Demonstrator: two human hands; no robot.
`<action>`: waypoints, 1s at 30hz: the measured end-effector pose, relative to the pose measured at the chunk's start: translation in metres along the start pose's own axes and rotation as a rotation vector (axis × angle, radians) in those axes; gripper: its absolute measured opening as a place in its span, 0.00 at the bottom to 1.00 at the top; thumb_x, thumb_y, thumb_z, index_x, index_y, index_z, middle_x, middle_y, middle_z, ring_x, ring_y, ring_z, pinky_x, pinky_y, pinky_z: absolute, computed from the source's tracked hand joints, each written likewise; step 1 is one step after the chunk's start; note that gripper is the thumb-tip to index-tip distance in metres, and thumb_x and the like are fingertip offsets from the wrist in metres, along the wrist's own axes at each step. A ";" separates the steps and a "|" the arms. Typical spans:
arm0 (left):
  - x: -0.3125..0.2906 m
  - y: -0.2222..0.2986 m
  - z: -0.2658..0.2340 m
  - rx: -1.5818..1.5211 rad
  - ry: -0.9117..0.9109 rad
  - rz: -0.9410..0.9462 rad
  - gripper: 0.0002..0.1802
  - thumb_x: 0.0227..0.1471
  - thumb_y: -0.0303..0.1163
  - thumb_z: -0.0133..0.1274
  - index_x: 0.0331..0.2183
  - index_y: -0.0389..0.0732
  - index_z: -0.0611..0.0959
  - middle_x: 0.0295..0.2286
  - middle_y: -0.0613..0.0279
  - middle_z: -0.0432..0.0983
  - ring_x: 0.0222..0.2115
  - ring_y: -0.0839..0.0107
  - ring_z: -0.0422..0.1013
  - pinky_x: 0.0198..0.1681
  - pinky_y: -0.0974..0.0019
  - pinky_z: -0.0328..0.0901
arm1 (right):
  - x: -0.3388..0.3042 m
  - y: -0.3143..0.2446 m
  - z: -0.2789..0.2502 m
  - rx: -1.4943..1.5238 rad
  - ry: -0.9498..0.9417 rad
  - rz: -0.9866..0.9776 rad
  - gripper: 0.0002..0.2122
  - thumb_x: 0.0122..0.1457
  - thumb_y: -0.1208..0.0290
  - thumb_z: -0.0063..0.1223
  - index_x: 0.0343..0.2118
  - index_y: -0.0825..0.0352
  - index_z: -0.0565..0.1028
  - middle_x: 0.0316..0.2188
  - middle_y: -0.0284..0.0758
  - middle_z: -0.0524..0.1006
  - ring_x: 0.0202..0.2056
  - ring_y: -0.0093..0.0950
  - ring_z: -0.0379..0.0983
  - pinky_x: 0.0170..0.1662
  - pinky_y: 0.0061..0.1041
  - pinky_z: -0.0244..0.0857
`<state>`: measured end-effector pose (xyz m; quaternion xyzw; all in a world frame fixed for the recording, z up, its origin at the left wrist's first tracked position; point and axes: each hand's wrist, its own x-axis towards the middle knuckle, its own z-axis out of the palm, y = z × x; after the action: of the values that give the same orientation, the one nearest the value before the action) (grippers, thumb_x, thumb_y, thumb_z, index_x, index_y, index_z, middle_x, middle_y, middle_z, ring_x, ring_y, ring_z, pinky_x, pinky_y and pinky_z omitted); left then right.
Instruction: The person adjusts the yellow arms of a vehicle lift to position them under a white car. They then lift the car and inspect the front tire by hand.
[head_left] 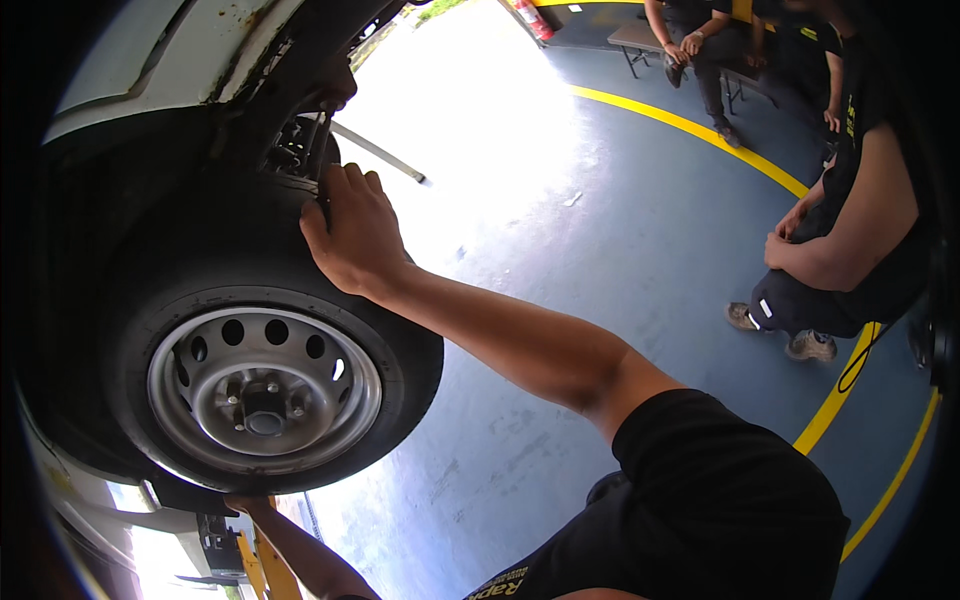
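A car wheel with a black tyre and a silver steel rim sits in the wheel arch of a pale vehicle, its bolts and dark centre hub in view. My right hand grips the upper edge of the tyre, thumb toward me and fingers curled over the tread. Against the bottom of the tyre rests my left hand, small in view, with its fingers partly hidden under the rubber. The wheel is held between both hands. Dark suspension parts show just beyond my right hand.
Body panel overhangs the wheel. A yellow support stands below it, beside my left forearm. On the right, a person in dark clothes crouches on the blue floor; others sit on a bench behind yellow lines.
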<state>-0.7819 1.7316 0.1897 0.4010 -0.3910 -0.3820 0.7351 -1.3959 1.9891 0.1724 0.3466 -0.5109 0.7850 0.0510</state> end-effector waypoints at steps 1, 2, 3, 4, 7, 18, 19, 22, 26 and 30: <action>-0.005 -0.001 0.002 0.018 -0.010 0.005 0.32 0.63 0.48 0.43 0.58 0.35 0.77 0.55 0.44 0.75 0.50 0.42 0.75 0.51 0.29 0.70 | 0.006 0.004 0.003 0.010 0.047 -0.020 0.15 0.63 0.63 0.49 0.42 0.72 0.71 0.41 0.49 0.73 0.46 0.48 0.69 0.53 0.48 0.65; -0.009 -0.010 0.011 -0.040 -0.021 -0.020 0.32 0.63 0.48 0.43 0.58 0.36 0.77 0.54 0.45 0.75 0.49 0.42 0.76 0.49 0.29 0.71 | 0.013 0.012 0.009 0.007 0.097 -0.049 0.15 0.64 0.62 0.48 0.42 0.72 0.72 0.40 0.50 0.73 0.45 0.48 0.69 0.52 0.48 0.65; -0.019 -0.004 0.008 -0.068 -0.020 -0.045 0.31 0.63 0.48 0.44 0.58 0.36 0.77 0.53 0.45 0.76 0.47 0.42 0.76 0.48 0.30 0.72 | 0.009 0.012 0.013 0.010 0.136 -0.046 0.15 0.65 0.62 0.48 0.41 0.72 0.72 0.39 0.50 0.73 0.44 0.48 0.69 0.51 0.48 0.65; -0.029 -0.003 0.008 -0.095 -0.020 -0.070 0.31 0.63 0.48 0.44 0.58 0.37 0.77 0.53 0.45 0.77 0.46 0.42 0.77 0.46 0.30 0.72 | 0.017 0.017 0.011 0.011 0.122 -0.038 0.16 0.65 0.61 0.48 0.41 0.73 0.72 0.39 0.50 0.74 0.45 0.49 0.70 0.51 0.48 0.65; -0.065 -0.002 0.026 0.000 -0.068 0.084 0.28 0.62 0.42 0.47 0.56 0.34 0.78 0.47 0.46 0.79 0.37 0.47 0.80 0.35 0.45 0.78 | 0.010 0.009 0.014 0.023 0.069 0.003 0.15 0.64 0.62 0.50 0.41 0.72 0.72 0.40 0.49 0.73 0.45 0.48 0.70 0.52 0.48 0.65; -0.045 -0.005 0.022 -0.015 0.017 0.043 0.25 0.62 0.39 0.48 0.53 0.32 0.80 0.48 0.45 0.79 0.40 0.47 0.80 0.41 0.41 0.79 | 0.018 0.019 0.006 0.052 0.038 0.000 0.14 0.63 0.64 0.51 0.43 0.71 0.71 0.42 0.50 0.74 0.47 0.49 0.69 0.54 0.49 0.64; -0.041 -0.007 0.019 -0.001 0.000 0.045 0.25 0.62 0.40 0.49 0.53 0.32 0.80 0.48 0.45 0.79 0.41 0.46 0.79 0.42 0.39 0.78 | 0.013 0.016 0.011 0.040 0.048 0.012 0.15 0.64 0.63 0.50 0.43 0.72 0.71 0.41 0.50 0.73 0.46 0.48 0.69 0.53 0.48 0.63; -0.025 -0.011 0.000 0.029 0.002 0.056 0.27 0.62 0.42 0.48 0.54 0.32 0.79 0.49 0.44 0.79 0.42 0.44 0.78 0.43 0.34 0.76 | -0.004 0.006 0.008 0.031 0.008 -0.011 0.17 0.64 0.61 0.50 0.43 0.74 0.71 0.41 0.49 0.72 0.46 0.46 0.68 0.52 0.47 0.62; 0.018 0.013 -0.017 0.033 0.052 0.057 0.29 0.63 0.44 0.45 0.57 0.33 0.77 0.52 0.43 0.77 0.44 0.42 0.77 0.45 0.30 0.74 | -0.011 0.004 0.001 -0.021 0.030 -0.057 0.17 0.63 0.60 0.52 0.43 0.72 0.70 0.42 0.47 0.68 0.46 0.44 0.66 0.52 0.45 0.63; -0.016 -0.012 -0.005 -0.023 -0.054 -0.009 0.32 0.63 0.49 0.41 0.55 0.33 0.79 0.51 0.44 0.77 0.44 0.43 0.77 0.45 0.30 0.74 | -0.003 0.024 0.003 -0.080 0.042 -0.117 0.19 0.63 0.58 0.53 0.45 0.73 0.69 0.42 0.48 0.68 0.46 0.46 0.66 0.51 0.46 0.63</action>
<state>-0.7874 1.7426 0.1727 0.3839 -0.4047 -0.4004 0.7270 -1.4023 1.9763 0.1529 0.3571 -0.5194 0.7668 0.1213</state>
